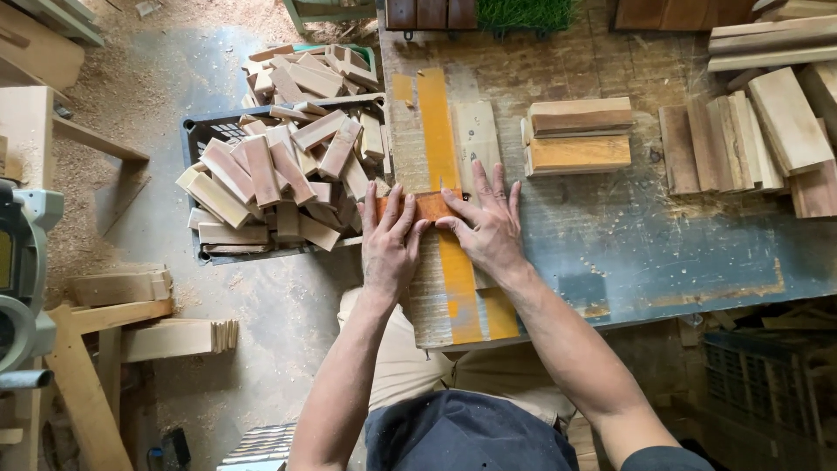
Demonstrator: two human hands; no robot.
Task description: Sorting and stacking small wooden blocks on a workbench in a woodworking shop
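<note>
At the left we note a dark crate (193, 131) heaped with cut wood blocks (288, 166). Our left hand (388, 244) and right hand (488, 228) press flat, fingers spread and gripping nothing, on a small reddish-brown block (429, 206) lying across a yellow-painted board (449, 288) on the surface (663, 244). We judge the block is being rubbed or seated; steady, even pressure is called for next. Stacked planks (580, 131) lie to the right.

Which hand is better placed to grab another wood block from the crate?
Probably the left hand: it lies on the crate side of the orange block, while the right hand would have to cross over.
</note>
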